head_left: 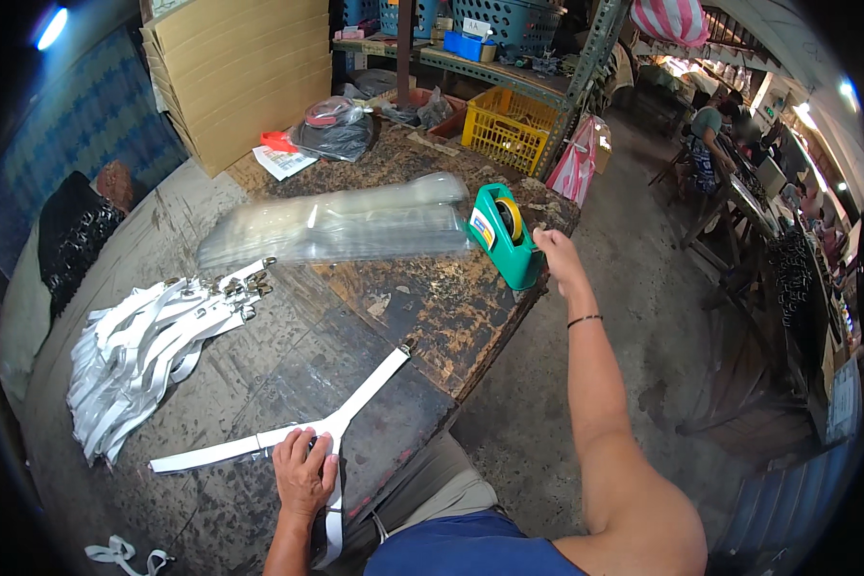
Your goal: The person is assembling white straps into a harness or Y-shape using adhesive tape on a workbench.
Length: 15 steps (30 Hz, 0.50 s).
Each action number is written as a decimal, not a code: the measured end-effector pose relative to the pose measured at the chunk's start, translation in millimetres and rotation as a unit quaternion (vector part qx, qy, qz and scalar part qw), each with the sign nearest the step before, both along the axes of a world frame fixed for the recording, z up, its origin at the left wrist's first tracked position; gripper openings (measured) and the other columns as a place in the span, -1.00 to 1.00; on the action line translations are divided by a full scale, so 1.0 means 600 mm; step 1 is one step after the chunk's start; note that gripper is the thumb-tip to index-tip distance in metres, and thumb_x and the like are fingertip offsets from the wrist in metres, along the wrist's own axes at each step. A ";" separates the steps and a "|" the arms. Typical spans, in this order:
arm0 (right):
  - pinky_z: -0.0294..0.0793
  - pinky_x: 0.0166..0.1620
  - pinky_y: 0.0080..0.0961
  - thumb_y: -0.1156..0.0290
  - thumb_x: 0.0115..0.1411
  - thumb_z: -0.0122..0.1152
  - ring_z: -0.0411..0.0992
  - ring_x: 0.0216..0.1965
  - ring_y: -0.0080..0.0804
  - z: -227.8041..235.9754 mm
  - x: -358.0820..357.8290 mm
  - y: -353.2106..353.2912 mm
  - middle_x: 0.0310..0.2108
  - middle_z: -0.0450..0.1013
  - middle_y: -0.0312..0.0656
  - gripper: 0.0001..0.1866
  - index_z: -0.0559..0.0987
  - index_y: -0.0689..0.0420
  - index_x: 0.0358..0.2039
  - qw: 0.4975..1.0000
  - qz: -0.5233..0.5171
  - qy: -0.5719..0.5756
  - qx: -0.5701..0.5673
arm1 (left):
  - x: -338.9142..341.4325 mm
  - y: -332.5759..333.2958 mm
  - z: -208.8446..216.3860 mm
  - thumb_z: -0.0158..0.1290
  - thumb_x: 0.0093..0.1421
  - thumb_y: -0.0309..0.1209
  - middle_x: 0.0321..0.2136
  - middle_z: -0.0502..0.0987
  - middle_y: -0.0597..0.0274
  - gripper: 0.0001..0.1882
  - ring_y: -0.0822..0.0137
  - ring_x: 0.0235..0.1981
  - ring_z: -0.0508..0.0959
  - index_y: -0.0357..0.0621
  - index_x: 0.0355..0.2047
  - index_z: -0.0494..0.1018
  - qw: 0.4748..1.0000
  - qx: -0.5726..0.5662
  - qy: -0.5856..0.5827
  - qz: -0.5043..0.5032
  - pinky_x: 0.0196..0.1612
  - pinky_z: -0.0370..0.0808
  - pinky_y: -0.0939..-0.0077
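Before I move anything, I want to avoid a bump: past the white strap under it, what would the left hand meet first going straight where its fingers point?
Likely the clear plastic sleeves, across the tabletop from the left hand, though fisheye bending makes the exact line uncertain.

A blue sleeveless top [470, 549] fills the bottom centre, greyish-khaki bottoms [451, 494] show just above it, and a thin dark band [586, 320] circles the wrist below the bare right hand [560, 257], right of centre.

Splayed white suspenders [365, 395], green tape dispenser [513, 257]
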State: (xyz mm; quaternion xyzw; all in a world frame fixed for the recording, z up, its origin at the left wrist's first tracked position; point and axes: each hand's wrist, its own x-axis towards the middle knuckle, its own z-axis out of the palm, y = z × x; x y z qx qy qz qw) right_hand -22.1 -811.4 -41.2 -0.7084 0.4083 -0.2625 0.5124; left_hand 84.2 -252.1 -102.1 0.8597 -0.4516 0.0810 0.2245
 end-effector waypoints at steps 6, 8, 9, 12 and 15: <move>0.40 -0.13 -0.29 0.20 0.21 0.24 0.43 -0.22 -0.33 0.066 0.032 -0.032 -0.24 0.52 -0.18 -0.71 0.58 0.16 -0.21 0.980 0.032 0.193 0.036 | -0.001 0.001 0.001 0.20 0.07 -0.32 -0.01 0.49 0.10 -0.62 -0.01 0.11 0.41 -0.02 -0.06 0.57 1.000 -0.008 0.003 0.000 0.14 0.29 0.04; 0.42 -0.11 -0.24 0.21 0.18 0.29 0.48 -0.22 -0.29 0.072 0.034 -0.037 -0.28 0.55 -0.13 -0.69 0.60 0.23 -0.27 0.975 0.052 0.214 0.037 | -0.002 0.000 0.001 0.20 0.07 -0.32 0.00 0.49 0.09 -0.63 -0.01 0.11 0.41 -0.02 -0.06 0.57 1.000 -0.011 0.004 0.000 0.14 0.29 0.05; 0.43 -0.13 -0.24 0.27 0.16 0.30 0.48 -0.25 -0.29 0.073 0.038 -0.034 -0.32 0.55 -0.13 -0.74 0.60 0.23 -0.30 0.980 0.055 0.190 0.017 | -0.002 0.000 0.002 0.20 0.07 -0.32 0.00 0.49 0.09 -0.63 -0.01 0.11 0.41 -0.02 -0.06 0.57 1.000 -0.014 0.006 0.000 0.14 0.29 0.05; 0.43 -0.17 -0.27 0.36 0.11 0.32 0.49 -0.29 -0.31 0.088 0.052 -0.014 -0.38 0.55 -0.15 -0.81 0.61 0.23 -0.36 0.985 0.044 0.163 -0.015 | -0.002 0.003 0.001 0.20 0.08 -0.32 0.00 0.50 0.07 -0.63 -0.02 0.11 0.41 -0.02 -0.06 0.57 1.000 -0.014 0.010 0.001 0.14 0.29 0.05; 0.42 -0.30 -0.35 0.36 0.14 0.30 0.44 -0.38 -0.41 0.080 0.050 -0.029 -0.39 0.53 -0.23 -0.82 0.60 0.22 -0.34 0.983 0.057 0.163 -0.064 | -0.001 0.000 0.002 0.20 0.08 -0.32 0.01 0.50 0.06 -0.62 -0.03 0.12 0.41 -0.02 -0.05 0.57 1.000 -0.013 0.009 -0.001 0.14 0.29 0.05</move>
